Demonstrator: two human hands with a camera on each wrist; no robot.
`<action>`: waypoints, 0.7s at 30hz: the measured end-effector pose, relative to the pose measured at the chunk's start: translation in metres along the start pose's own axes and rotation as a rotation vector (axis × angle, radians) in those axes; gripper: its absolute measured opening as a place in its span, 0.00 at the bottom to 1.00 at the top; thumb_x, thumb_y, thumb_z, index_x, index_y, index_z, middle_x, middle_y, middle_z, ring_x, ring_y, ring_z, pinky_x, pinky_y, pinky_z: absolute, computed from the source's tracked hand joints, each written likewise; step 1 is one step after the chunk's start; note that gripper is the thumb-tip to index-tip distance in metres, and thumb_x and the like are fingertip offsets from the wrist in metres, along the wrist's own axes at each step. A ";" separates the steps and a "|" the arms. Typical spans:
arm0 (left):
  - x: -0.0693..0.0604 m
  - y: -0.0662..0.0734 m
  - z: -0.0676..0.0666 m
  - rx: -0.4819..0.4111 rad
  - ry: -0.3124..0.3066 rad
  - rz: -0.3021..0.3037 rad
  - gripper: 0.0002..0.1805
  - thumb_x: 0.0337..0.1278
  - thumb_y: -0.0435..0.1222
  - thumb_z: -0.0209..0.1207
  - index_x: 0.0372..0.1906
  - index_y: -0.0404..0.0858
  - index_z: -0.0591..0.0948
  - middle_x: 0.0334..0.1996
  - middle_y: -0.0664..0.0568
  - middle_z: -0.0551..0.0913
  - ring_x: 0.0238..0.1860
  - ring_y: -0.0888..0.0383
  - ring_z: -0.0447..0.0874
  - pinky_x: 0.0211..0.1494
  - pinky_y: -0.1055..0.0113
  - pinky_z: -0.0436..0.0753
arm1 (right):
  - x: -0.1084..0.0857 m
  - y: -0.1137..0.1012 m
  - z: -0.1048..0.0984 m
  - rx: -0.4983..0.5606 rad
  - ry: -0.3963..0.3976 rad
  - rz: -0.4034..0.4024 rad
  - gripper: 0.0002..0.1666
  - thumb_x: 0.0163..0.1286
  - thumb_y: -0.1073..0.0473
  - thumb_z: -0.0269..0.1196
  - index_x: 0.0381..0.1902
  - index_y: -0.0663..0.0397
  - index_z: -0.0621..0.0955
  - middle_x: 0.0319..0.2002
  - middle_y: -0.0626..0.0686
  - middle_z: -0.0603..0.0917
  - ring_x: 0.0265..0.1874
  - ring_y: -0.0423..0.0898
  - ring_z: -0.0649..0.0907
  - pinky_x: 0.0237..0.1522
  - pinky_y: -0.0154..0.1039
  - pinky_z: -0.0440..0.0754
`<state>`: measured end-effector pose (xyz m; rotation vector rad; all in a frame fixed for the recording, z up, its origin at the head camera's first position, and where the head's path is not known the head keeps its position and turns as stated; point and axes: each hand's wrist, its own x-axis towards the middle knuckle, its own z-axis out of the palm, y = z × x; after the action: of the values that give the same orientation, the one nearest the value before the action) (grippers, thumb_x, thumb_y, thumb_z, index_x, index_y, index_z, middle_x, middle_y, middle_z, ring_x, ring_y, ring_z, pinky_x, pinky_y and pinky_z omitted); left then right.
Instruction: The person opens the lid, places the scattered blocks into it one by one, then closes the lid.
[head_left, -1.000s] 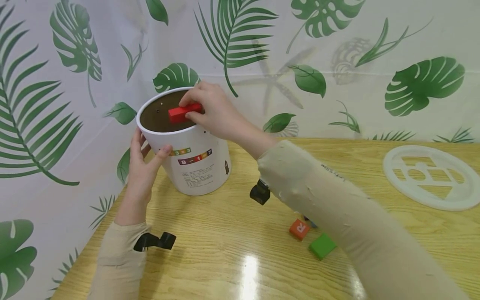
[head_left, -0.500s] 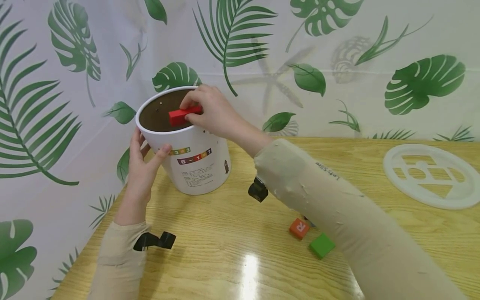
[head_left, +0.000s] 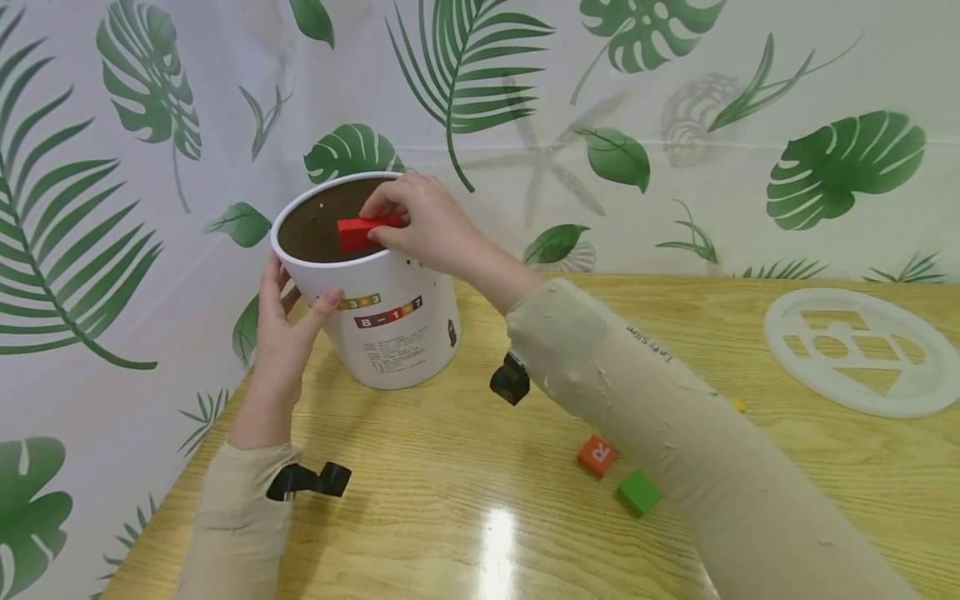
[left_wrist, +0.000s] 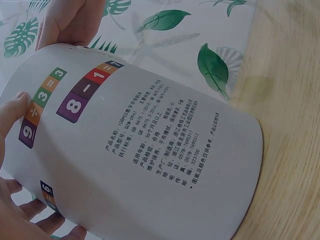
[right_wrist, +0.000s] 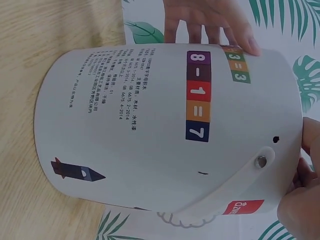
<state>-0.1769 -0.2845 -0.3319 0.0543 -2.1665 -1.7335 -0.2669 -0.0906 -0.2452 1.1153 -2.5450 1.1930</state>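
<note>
Red block, head view only

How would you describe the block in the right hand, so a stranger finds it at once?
On the wooden table stands a big white bucket. At its open mouth, the right hand pinches the red block. The orange-red block and green block lie on the table; only this one is held.

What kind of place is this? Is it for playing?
Probably a play corner, though I can't be sure. The clues: a white bucket printed with sums, a red block and an orange block marked R, and a leaf-patterned sheet behind the table.
</note>
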 end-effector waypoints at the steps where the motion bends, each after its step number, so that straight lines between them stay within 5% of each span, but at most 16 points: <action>1: 0.000 0.000 0.000 0.002 0.001 -0.002 0.49 0.56 0.49 0.64 0.74 0.63 0.45 0.73 0.58 0.49 0.71 0.50 0.49 0.68 0.44 0.59 | 0.000 0.000 0.000 0.010 -0.001 0.004 0.12 0.65 0.60 0.65 0.46 0.53 0.82 0.43 0.49 0.78 0.47 0.43 0.72 0.46 0.30 0.73; 21: 0.000 -0.001 -0.001 -0.003 -0.002 -0.001 0.49 0.56 0.48 0.64 0.74 0.63 0.45 0.73 0.58 0.49 0.71 0.50 0.49 0.68 0.43 0.58 | 0.000 0.004 0.000 0.082 -0.007 0.019 0.12 0.64 0.58 0.67 0.45 0.52 0.82 0.41 0.48 0.79 0.42 0.43 0.75 0.45 0.29 0.74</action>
<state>-0.1766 -0.2852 -0.3330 0.0531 -2.1652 -1.7378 -0.2696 -0.0882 -0.2478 1.1156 -2.5388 1.3119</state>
